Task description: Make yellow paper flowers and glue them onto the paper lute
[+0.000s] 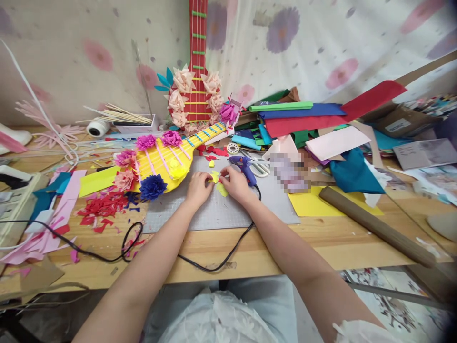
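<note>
Pinches a small yellow paper piece (pixel 214 176) near the centre of the frame, with the grip of the left hand (pixel 199 188) closed on its left side and the grip of the right hand (pixel 235 183) apparently closed on its right. Looks well past the start, to judge by the yellow instrument (pixel 157 166) left of centre: already bears magenta flowers (pixel 146 141), pink flowers (pixel 124 180), a dark blue flower (pixel 153 187) and a yellow flower (pixel 179 170) near the right rim. Seems to leave undone the held piece and the loose yellow petals (pixel 222 189), lying above and below the fingertips. Offers most open room on the grey cutting mat (pixel 214 216) below the hands, down to its lower edge, then along the front strip of the bench (pixel 285 252). Tightens at left against the yellow instrument's rim, and at right against the glue gun (pixel 246 170), close behind the right hand; cannot tell whether touching. Crowds further with scissors (pixel 260 166) beyond, and with a black cord (pixel 228 262) dropping across the mat's lower edge onto the bench.
</note>
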A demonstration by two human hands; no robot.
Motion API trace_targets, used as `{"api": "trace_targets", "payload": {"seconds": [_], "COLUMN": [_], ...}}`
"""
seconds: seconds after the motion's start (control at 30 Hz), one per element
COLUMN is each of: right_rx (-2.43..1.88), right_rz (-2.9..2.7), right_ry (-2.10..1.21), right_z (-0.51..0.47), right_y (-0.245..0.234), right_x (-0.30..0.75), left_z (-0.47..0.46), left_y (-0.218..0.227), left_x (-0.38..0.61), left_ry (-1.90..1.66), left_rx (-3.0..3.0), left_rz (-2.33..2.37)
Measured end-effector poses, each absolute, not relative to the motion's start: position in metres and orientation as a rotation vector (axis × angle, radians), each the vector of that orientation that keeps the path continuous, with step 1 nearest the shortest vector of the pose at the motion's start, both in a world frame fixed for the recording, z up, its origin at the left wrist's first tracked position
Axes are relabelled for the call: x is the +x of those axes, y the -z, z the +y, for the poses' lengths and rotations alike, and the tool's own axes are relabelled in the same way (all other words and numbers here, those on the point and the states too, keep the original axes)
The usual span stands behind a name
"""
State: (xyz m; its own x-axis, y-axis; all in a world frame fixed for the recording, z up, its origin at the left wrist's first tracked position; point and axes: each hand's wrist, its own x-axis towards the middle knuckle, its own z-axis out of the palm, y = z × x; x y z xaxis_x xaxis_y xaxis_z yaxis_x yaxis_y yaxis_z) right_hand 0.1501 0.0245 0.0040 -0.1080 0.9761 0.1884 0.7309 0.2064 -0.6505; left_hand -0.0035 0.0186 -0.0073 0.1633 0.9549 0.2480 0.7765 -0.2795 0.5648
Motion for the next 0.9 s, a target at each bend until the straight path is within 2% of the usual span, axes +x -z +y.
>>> {"api": "trace_targets", "payload": {"seconds": [0.33,0.6,0.77,0.9], "right_rx": [-1.696,-1.433,-1.265,-1.163], "right_rz": [-1.888,-1.682,-1.751,-1.945], "right_ry": [-0.675,-0.770,-0.451,-0.252], "right_z": [0.049,0.038,0.020,0.013], "right_y": [-0.012,-0.019,-0.015,-0.012], "right_x": [0.126,0.141,0.146,0.146], "left_z": [0.016,0.015,0.011,0.010], "left_y": [0.009,0.007,-0.004,-0.014], "left_x": [-0.004,-0.004,0.001,0.004], "left_ry": [-0.829,-0.910,-1.202,-1.117], "left_rx": [2.149,2.087,1.504,0.883], "left_rz": [1.659,1.633,1.418,1.121]}}
